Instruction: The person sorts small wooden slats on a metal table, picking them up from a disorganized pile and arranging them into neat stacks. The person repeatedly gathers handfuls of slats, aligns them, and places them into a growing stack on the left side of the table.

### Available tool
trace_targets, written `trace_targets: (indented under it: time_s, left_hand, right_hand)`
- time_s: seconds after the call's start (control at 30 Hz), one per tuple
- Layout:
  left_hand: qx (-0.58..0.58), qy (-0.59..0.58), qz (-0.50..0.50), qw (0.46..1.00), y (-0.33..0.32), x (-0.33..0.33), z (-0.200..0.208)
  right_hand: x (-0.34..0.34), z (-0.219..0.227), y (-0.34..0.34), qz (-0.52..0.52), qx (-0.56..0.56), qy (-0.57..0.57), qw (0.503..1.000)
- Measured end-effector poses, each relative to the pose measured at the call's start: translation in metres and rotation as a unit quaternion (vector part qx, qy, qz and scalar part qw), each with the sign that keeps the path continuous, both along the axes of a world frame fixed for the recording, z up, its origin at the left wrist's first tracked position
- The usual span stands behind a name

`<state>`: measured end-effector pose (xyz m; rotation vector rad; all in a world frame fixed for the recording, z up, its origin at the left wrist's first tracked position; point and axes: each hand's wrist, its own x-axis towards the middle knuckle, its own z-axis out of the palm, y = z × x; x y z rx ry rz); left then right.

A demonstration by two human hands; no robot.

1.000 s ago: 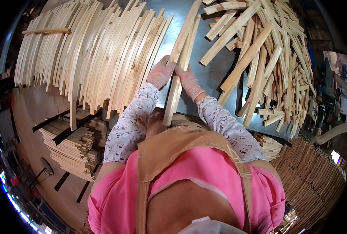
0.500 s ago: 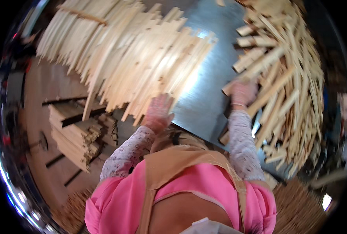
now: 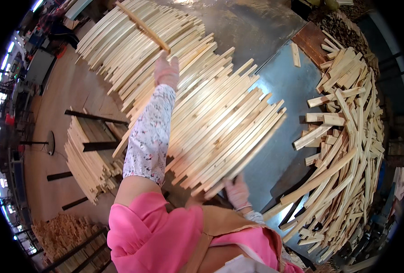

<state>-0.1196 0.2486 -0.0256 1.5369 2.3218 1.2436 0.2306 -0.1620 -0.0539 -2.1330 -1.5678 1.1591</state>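
Many pale wooden strips [image 3: 211, 132] lie side by side in a wide slanting layer on the metal table [image 3: 279, 86]. My left hand [image 3: 167, 72] reaches across the layer, fingers closed at the near end of a darker wooden stick [image 3: 143, 28] that lies crosswise over the strips. Low on the right side of the layer, my right hand [image 3: 237, 191] is closed on the near end of the outermost wooden strip [image 3: 258, 148]. That strip is blurred, and part of my grip is hidden beneath it.
A loose heap of wooden strips [image 3: 343, 150] fills the table's right side. One short piece [image 3: 295, 54] lies apart near a brown board [image 3: 310, 42]. Stacked strips [image 3: 86, 159] rest among dark bars [image 3: 104, 146] at left, with more wood [image 3: 67, 236] below. A round-based stand [image 3: 50, 142] is on the floor.
My left hand has moved far up across the layer to the crosswise stick. My right hand has left the heap and come to the layer's right edge with a strip. The view has shifted.
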Motion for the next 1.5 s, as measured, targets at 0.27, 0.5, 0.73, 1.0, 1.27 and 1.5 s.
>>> trace_targets:
  time_s: [0.27, 0.5, 0.73, 1.0, 1.27, 1.5]
  left_hand:
    - [-0.228, -0.01, 0.104, 0.968, 0.115, -0.027, 0.013]
    - [0.013, -0.524, -0.146, 0.839, 0.068, 0.015, 0.022]
    - [-0.145, -0.516, -0.442, 0.72, -0.098, 0.155, 0.078]
    - [-0.458, -0.17, -0.723, 0.489, -0.295, 0.43, 0.162]
    - [-0.345, -0.28, -0.821, 0.359, -0.557, 0.708, 0.18]
    - [-0.49, -0.082, -0.813, 0.303, -0.74, 0.81, 0.118]
  right_hand:
    - [-0.013, -0.011, 0.009, -0.009, -0.047, 0.022, 0.999]
    - [-0.004, -0.014, 0.008, 0.026, -0.047, 0.065, 0.996]
    - [0.132, 0.09, 0.039, 0.066, 0.099, -0.044, 0.992]
    - [0.415, 0.257, -0.25, -0.085, 0.305, -0.552, 0.771]
    - [0.46, 0.143, -0.644, -0.48, 0.098, -0.214, 0.845]
    - [0.496, -0.104, -0.933, -0.799, -0.078, -0.228, 0.551]
